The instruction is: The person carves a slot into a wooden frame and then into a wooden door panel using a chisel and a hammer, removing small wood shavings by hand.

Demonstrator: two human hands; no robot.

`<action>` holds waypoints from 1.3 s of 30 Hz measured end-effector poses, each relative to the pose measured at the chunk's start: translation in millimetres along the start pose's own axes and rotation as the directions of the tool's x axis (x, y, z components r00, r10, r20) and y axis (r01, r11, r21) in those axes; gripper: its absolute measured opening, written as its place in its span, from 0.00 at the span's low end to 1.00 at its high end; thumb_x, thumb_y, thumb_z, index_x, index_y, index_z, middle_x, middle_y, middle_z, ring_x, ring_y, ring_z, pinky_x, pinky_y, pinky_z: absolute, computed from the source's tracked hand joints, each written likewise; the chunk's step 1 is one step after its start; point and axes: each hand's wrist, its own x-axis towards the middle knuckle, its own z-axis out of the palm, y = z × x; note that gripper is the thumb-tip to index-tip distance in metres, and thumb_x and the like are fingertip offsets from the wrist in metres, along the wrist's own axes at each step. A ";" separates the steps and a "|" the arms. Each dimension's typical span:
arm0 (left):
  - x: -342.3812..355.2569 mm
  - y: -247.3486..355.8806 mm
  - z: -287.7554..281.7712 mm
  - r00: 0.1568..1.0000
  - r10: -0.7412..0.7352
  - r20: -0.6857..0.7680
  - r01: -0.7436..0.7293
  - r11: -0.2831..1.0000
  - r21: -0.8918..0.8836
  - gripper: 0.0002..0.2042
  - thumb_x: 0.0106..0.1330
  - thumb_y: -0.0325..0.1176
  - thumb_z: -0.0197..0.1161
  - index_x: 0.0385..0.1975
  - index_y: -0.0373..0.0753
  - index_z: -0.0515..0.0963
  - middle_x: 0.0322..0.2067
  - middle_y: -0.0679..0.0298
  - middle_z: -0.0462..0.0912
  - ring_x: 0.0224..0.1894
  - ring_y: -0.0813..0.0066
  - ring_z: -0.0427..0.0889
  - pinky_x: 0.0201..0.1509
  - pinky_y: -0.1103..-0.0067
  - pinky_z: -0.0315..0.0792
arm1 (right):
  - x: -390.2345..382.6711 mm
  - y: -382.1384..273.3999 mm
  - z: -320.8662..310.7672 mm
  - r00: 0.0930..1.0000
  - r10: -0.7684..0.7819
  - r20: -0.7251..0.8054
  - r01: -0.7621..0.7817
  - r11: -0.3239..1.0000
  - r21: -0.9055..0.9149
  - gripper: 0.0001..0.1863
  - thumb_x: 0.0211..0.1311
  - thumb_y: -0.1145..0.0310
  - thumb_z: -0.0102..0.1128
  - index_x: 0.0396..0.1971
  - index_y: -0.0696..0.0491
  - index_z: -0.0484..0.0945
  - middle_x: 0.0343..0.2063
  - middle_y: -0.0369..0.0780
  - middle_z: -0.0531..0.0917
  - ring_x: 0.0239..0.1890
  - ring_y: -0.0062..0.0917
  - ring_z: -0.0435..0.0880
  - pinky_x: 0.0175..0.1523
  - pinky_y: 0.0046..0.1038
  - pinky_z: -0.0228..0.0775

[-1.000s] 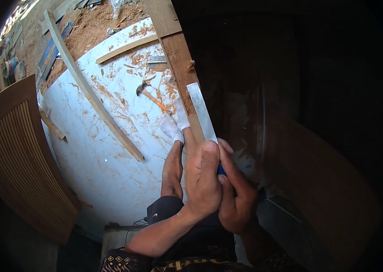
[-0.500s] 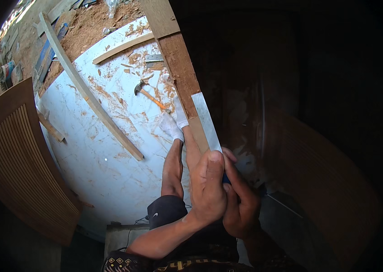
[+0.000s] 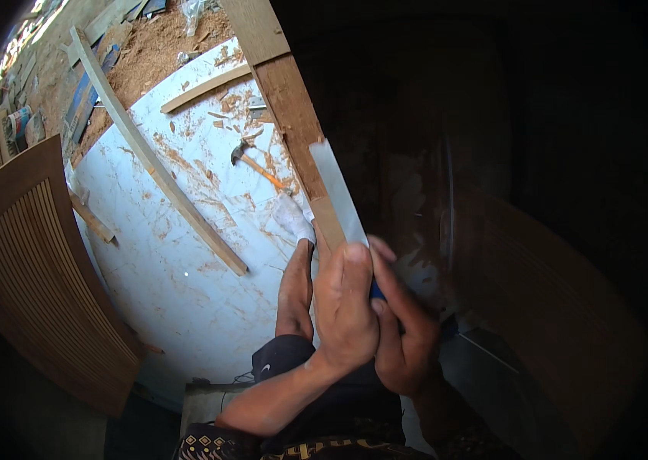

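Both hands are closed around a chisel (image 3: 339, 195) with a wide, flat metal blade and a blue handle mostly hidden by the fingers. My left hand (image 3: 345, 310) wraps the lower blade, its thumb lying along the metal. Close beside it on the right, my right hand (image 3: 406, 337) grips the handle end. The blade lies along the narrow edge of an upright brown wooden board (image 3: 293, 100), perhaps a door. A rough, darker stretch of bare wood shows on that edge, and the blade's far end rests over it.
A claw hammer (image 3: 259, 165) with an orange handle lies on the pale floor (image 3: 186, 307) among wood shavings. Long wooden strips (image 3: 159, 172) lie to the left. A slatted wooden panel (image 3: 32, 253) stands at far left. The board's right side is in deep shadow.
The chisel's far end has slid a little farther up along the board's edge, both hands moving with it. My grip looks the same. The whole view has shifted slightly.
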 end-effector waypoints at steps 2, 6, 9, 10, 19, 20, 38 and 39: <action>-10.6 -5.1 0.6 0.999 -0.020 -0.039 0.021 0.999 0.029 0.23 0.87 0.46 0.41 0.42 0.34 0.78 0.34 0.67 0.76 0.37 0.83 0.70 0.43 0.81 0.66 | -8.8 -0.1 1.5 0.999 0.044 0.016 -0.044 0.999 -0.013 0.26 0.75 0.79 0.47 0.70 0.66 0.70 0.65 0.58 0.78 0.70 0.45 0.77 0.74 0.37 0.66; -6.7 -0.2 5.1 0.998 -0.046 -0.033 0.046 0.999 -0.015 0.24 0.87 0.47 0.40 0.41 0.34 0.78 0.33 0.68 0.75 0.36 0.84 0.69 0.41 0.81 0.66 | -4.6 -5.8 -2.5 0.997 0.073 0.026 -0.074 0.997 0.019 0.25 0.77 0.78 0.46 0.71 0.67 0.69 0.67 0.57 0.77 0.71 0.40 0.76 0.75 0.36 0.63; -2.5 -0.2 2.3 1.000 -0.009 -0.017 0.009 1.000 0.009 0.24 0.87 0.47 0.40 0.41 0.34 0.78 0.32 0.69 0.75 0.35 0.84 0.69 0.40 0.81 0.65 | -4.3 -4.9 0.7 0.999 0.048 0.005 -0.048 0.999 0.010 0.25 0.77 0.77 0.45 0.71 0.67 0.70 0.67 0.57 0.77 0.71 0.40 0.76 0.75 0.36 0.63; -2.8 1.0 1.5 1.000 -0.012 -0.012 0.012 1.000 0.025 0.24 0.87 0.48 0.40 0.41 0.34 0.78 0.31 0.69 0.74 0.35 0.84 0.69 0.40 0.81 0.65 | -6.6 -4.3 0.7 0.999 0.048 0.008 -0.048 0.999 0.007 0.25 0.77 0.77 0.45 0.71 0.67 0.70 0.67 0.57 0.77 0.71 0.40 0.76 0.75 0.36 0.63; 4.7 6.1 -2.0 1.000 -0.002 -0.002 0.002 0.995 0.104 0.25 0.87 0.48 0.39 0.40 0.34 0.78 0.28 0.70 0.73 0.33 0.84 0.69 0.38 0.81 0.65 | 11.6 -4.0 0.6 1.000 0.030 0.003 -0.030 0.998 0.059 0.25 0.75 0.79 0.48 0.70 0.66 0.71 0.63 0.60 0.79 0.68 0.49 0.79 0.71 0.38 0.70; 8.3 7.5 -0.7 1.000 0.013 0.004 -0.013 0.994 0.104 0.25 0.87 0.48 0.39 0.40 0.34 0.78 0.28 0.70 0.73 0.33 0.84 0.69 0.38 0.82 0.64 | 9.7 -5.5 -0.3 0.999 0.035 0.004 -0.035 0.998 0.058 0.25 0.75 0.79 0.48 0.70 0.66 0.71 0.63 0.60 0.79 0.69 0.49 0.79 0.71 0.38 0.70; 8.3 17.1 -5.8 0.998 -0.059 0.003 0.058 0.997 0.041 0.24 0.87 0.48 0.39 0.41 0.36 0.78 0.30 0.69 0.77 0.35 0.83 0.73 0.43 0.82 0.68 | 11.8 -19.5 7.4 0.999 0.044 -0.009 -0.044 0.998 0.038 0.25 0.78 0.77 0.45 0.71 0.67 0.69 0.65 0.57 0.79 0.70 0.40 0.78 0.73 0.36 0.65; 9.9 16.7 -6.8 0.999 -0.040 -0.007 0.040 0.998 0.051 0.24 0.87 0.48 0.39 0.42 0.36 0.78 0.30 0.69 0.77 0.35 0.84 0.73 0.42 0.82 0.68 | 13.6 -21.5 7.2 0.998 0.056 0.004 -0.056 0.997 0.050 0.25 0.78 0.77 0.45 0.71 0.67 0.69 0.65 0.57 0.79 0.69 0.40 0.78 0.73 0.36 0.65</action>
